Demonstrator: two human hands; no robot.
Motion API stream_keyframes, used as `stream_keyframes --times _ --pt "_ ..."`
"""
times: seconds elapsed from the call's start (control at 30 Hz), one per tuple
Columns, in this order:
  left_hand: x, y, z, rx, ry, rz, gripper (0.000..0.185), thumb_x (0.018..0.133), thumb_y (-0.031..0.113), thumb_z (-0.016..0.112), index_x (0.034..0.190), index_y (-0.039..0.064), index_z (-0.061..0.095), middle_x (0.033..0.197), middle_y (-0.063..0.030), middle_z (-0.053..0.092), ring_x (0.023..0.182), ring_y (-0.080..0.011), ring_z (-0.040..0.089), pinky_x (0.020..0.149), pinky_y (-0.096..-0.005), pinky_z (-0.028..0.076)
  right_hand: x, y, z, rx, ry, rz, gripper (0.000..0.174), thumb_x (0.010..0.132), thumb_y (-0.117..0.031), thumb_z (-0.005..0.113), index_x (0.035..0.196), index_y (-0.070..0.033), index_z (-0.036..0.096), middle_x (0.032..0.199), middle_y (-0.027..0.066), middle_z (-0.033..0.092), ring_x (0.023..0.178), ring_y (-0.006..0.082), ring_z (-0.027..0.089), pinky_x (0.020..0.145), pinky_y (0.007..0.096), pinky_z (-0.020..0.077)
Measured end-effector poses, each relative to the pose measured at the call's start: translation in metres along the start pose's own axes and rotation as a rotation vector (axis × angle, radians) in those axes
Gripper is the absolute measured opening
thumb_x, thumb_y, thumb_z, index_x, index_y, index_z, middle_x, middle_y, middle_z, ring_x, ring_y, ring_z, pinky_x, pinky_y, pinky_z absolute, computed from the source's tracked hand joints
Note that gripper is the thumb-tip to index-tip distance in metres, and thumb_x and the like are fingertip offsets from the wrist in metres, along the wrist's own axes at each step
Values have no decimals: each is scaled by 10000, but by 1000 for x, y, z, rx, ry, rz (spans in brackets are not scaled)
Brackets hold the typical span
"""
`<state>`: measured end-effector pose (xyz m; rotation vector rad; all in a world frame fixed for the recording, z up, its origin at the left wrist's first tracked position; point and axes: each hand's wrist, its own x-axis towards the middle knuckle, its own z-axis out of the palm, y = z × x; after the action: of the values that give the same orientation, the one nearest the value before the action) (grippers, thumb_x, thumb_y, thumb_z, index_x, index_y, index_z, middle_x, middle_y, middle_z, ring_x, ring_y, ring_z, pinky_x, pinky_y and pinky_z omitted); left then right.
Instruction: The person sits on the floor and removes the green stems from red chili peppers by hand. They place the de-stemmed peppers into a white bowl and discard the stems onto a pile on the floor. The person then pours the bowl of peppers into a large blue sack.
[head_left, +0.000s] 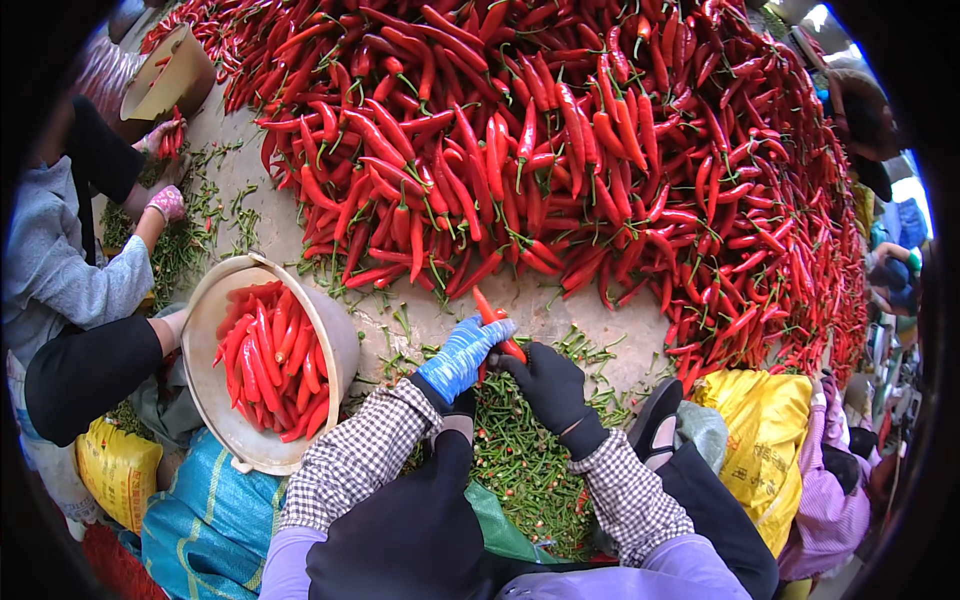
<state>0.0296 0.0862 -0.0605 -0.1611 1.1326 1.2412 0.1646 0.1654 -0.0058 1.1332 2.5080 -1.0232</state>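
My left hand (469, 352), in a blue and white glove, is closed around red chili peppers (487, 309). Beside it my right hand (551, 386), in a black glove, has its fingertips at the lower end of these peppers; what they pinch is hidden. Green pepper stems (536, 465) lie thick on the floor below both hands. Just beyond the hands rises a large heap of red chili peppers (480, 165), many with stems on. A whitish plastic bucket (341, 337), tilted with its mouth towards me, stands left of my left forearm and holds red peppers (274, 360).
At the left, a person (75, 240) in patterned gloves holds peppers near a second bucket (176, 79). A blue woven sack (210, 517) and a yellow sack (120, 472) lie at lower left. Another yellow sack (757, 442) is on my right, beside a person in pink (825, 510).
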Motion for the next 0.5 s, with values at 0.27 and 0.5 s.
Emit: stream_keyframes --times 0.27,0.5 --pt "-19 -42 -15 -376 -16 -205 199 876 260 591 866 76 516 624 -49 535 412 -150 458 354 -257 353 -2 5 -13 143 -404 -402 411 877 -510 537 842 -122 669 682 113 605 616 288 599 575 374 458" --pt "-25 -27 -70 -711 -23 -205 160 882 233 582 839 103 501 689 -22 515 535 -169 526 458 -330 475 4 -30 -30 260 -630 -818 377 889 -476 524 801 -116 594 688 127 599 623 321 604 555 416 472"
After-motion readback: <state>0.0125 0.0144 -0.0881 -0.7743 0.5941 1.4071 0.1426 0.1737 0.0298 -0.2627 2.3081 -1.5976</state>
